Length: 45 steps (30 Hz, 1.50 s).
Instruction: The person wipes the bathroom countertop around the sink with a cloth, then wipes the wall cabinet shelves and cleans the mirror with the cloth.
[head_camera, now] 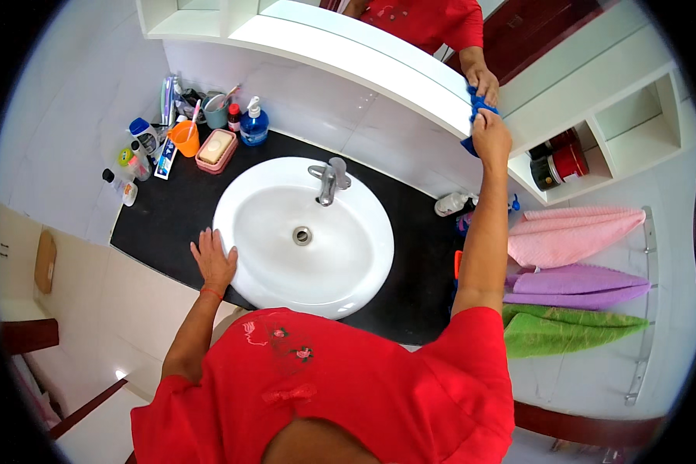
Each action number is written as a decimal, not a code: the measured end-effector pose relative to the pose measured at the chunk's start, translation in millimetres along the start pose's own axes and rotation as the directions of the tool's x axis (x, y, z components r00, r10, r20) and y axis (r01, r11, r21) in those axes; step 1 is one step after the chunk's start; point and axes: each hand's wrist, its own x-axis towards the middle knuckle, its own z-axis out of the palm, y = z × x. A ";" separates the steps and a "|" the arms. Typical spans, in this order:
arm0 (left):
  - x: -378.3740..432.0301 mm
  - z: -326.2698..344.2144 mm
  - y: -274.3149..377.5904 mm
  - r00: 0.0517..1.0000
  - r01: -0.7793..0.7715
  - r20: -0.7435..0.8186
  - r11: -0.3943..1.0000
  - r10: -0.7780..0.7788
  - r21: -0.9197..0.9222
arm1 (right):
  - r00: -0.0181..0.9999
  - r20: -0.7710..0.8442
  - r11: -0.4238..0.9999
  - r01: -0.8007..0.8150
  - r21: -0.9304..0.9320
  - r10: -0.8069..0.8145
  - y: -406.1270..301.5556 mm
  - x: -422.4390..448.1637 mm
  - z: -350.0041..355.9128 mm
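My right hand point(492, 138) grips a blue cloth point(470, 146) against the lower edge of the mirror point(441, 65), at the right end of the white ledge point(348, 55). Part of the cloth hangs below the fingers, and the glass reflects both hand and cloth. My left hand point(214, 260) holds nothing. It lies flat on the black countertop point(162, 232), its thumb at the left rim of the white oval washbasin point(227, 232). A chrome faucet point(327, 184) stands at the back of the basin.
Back left on the counter are an orange cup point(183, 139), a soap dish point(216, 165), a blue pump bottle point(254, 124) and several tubes and bottles. Open shelves point(609, 145) hold cans at right. Pink point(574, 232), purple point(580, 287) and green towels point(574, 330) hang below. More bottles point(453, 204) stand beside my right forearm.
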 end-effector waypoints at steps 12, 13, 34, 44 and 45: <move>9.9 12.5 -13.3 0.977 -0.189 0.094 0.980 0.194 -0.060 | 0.973 -0.045 0.906 0.228 0.356 -0.227 -183.7 16.7 30.2; 8.4 15.0 -17.3 0.976 -0.202 0.071 0.977 0.207 -0.065 | 0.964 -0.053 0.896 0.262 0.360 -0.261 -205.7 21.0 38.6; 9.8 19.2 -13.7 0.980 -0.196 0.011 0.979 0.197 -0.061 | 0.937 -0.099 0.844 0.347 0.409 -0.336 -275.1 42.6 77.8; 5.1 20.7 -12.5 0.985 -0.170 0.018 0.984 0.171 -0.061 | 0.991 -0.128 0.998 0.041 0.053 -0.034 -23.0 -3.7 11.4; 5.0 21.0 -11.7 0.984 -0.173 0.017 0.982 0.175 -0.069 | 0.992 -0.120 1.000 -0.026 0.017 0.028 -12.0 -5.4 9.9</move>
